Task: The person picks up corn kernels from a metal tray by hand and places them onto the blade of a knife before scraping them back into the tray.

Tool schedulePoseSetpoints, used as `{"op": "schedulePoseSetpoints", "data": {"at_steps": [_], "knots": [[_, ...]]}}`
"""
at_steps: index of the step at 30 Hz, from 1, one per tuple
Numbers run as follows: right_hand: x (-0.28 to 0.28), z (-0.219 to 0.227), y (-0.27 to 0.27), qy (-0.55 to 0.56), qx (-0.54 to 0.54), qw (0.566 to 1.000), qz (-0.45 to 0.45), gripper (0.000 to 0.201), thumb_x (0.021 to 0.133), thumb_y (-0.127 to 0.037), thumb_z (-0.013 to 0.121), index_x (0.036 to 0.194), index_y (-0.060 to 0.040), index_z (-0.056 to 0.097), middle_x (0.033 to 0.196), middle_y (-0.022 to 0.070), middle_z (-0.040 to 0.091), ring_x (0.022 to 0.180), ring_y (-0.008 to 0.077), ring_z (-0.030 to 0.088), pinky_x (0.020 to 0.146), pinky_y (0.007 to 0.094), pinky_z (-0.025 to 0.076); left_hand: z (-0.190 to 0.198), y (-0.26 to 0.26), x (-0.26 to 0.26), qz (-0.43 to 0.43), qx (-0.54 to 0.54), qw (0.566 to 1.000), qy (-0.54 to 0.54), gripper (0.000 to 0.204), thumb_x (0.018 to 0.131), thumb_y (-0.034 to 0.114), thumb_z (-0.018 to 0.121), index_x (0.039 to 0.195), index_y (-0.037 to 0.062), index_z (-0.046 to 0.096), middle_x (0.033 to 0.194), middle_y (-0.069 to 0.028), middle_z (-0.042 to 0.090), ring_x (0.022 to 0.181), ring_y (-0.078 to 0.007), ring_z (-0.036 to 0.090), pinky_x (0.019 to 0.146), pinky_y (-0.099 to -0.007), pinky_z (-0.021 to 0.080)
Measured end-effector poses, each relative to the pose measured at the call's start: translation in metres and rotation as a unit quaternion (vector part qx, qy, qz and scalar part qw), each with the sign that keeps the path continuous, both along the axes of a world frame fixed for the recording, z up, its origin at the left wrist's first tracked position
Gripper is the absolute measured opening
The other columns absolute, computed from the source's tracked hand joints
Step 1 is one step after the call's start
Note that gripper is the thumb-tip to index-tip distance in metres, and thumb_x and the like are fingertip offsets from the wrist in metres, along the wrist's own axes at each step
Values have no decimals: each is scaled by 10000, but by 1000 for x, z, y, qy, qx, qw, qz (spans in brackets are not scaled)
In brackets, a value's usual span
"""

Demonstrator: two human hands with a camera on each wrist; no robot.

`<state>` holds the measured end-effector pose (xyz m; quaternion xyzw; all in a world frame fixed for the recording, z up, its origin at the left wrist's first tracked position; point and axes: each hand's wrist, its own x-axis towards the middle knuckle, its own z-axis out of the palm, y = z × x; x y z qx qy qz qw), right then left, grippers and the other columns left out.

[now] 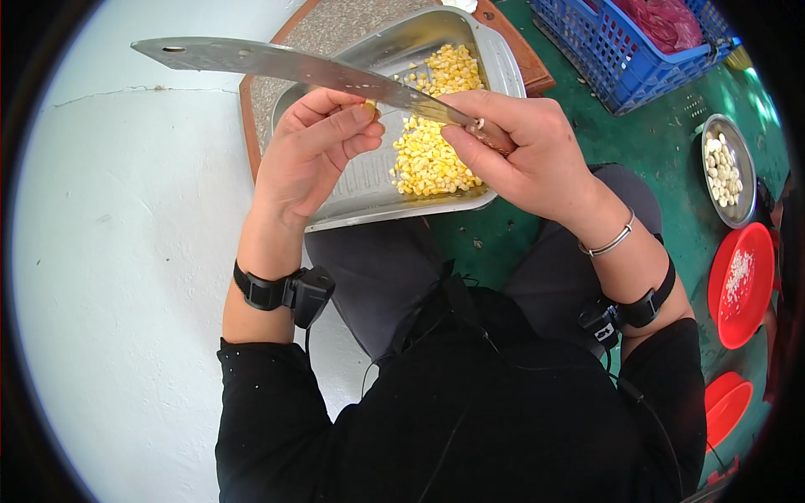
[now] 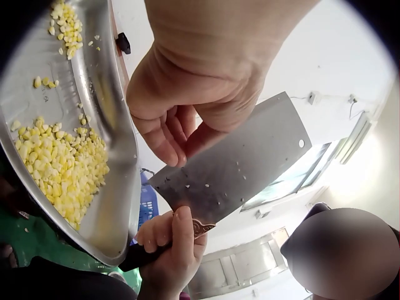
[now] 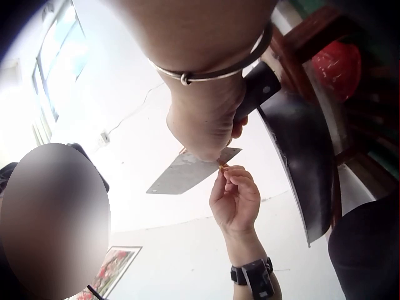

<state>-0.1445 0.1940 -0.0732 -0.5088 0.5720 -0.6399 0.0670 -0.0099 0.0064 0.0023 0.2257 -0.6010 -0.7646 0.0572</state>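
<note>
My right hand (image 1: 541, 155) grips the handle of a cleaver (image 1: 268, 65), its broad steel blade stretching to the left above a metal tray (image 1: 360, 205). Small yellow bits cling to the blade in the left wrist view. Thumb and fingertips of my left hand (image 1: 310, 151) pinch a small yellow corn kernel (image 1: 370, 106), close to the blade's edge. Loose corn kernels (image 1: 432, 159) lie heaped in the tray's right side, with a second group farther back. The right wrist view shows the kernel at the left fingertips, right by the cleaver.
The tray stands on a speckled table top (image 1: 327, 29) with a wooden edge. A blue plastic basket (image 1: 595, 54) holding a red bag is at back right. Along the right are a metal bowl (image 1: 738, 214) of pale pieces, a red plate (image 1: 759, 260) with white bits, and another red dish (image 1: 725, 407).
</note>
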Motion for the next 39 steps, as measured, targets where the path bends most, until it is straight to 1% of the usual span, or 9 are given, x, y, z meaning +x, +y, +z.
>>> {"op": "schedulePoseSetpoints", "data": {"at_steps": [6,9,11,15,17,26,33,35,39], "knots": [[-1,1,2,-17,32,999,28,223,800,-96,636,1018,-54,652,558,96,513,461,216,497,475,301,413,0,0,0,-20,-31,998,-49,123,853,16,622,974,3,647,877,-90,669,775,-142,643,725,-259,532],[0,-1,0,-16,26,999,31,221,802,-102,637,1018,-54,652,541,91,488,450,203,477,463,296,393,2,4,-3,-44,-111,991,-59,247,845,27,622,1091,1,631,819,-39,624,691,-88,560,663,-209,468],[1,1,0,-18,20,999,35,220,803,-106,641,1016,-54,652,535,89,478,447,197,469,460,292,385,5,9,-6,-81,-251,957,-123,161,805,47,684,965,25,678,844,-25,657,688,-71,544,610,-231,442],[0,2,1,-12,16,1000,24,219,805,-120,653,1012,-47,652,517,74,442,438,168,437,453,279,363,-3,0,-9,-137,-352,914,-150,180,785,79,701,956,26,683,828,-13,651,689,-70,542,610,-236,438],[-1,1,1,-20,14,1000,11,219,806,-121,654,1011,-42,651,516,70,434,439,160,430,452,277,361,-9,-16,-7,-165,-494,825,-219,197,813,62,666,1001,3,666,854,-36,653,725,-94,567,660,-232,459],[-1,-2,-1,-33,4,999,-8,212,806,-116,658,996,-23,648,513,65,427,438,144,416,452,269,359,-60,-63,4,-203,-569,743,-288,161,767,80,692,876,-25,637,757,-66,662,708,-138,622,672,-268,496],[-3,0,0,-35,26,999,-4,205,810,-128,653,988,-27,649,514,65,430,436,150,413,451,273,360,-60,-51,1,-198,-548,766,-272,113,764,87,685,826,0,647,750,-79,659,687,-168,635,628,-279,500],[-3,-1,-1,-30,22,999,-6,205,809,-128,653,988,-27,649,513,66,427,436,152,411,450,274,359,-55,-46,0,-128,-380,887,-230,91,792,64,663,861,9,641,772,-47,660,701,-129,629,632,-260,501],[-2,0,-1,-31,44,999,2,207,808,-125,650,990,-27,647,513,69,424,437,159,411,451,279,359,-28,-27,-5,-93,-217,961,-143,103,816,55,661,910,27,629,813,-32,653,726,-106,621,652,-244,503]]}}
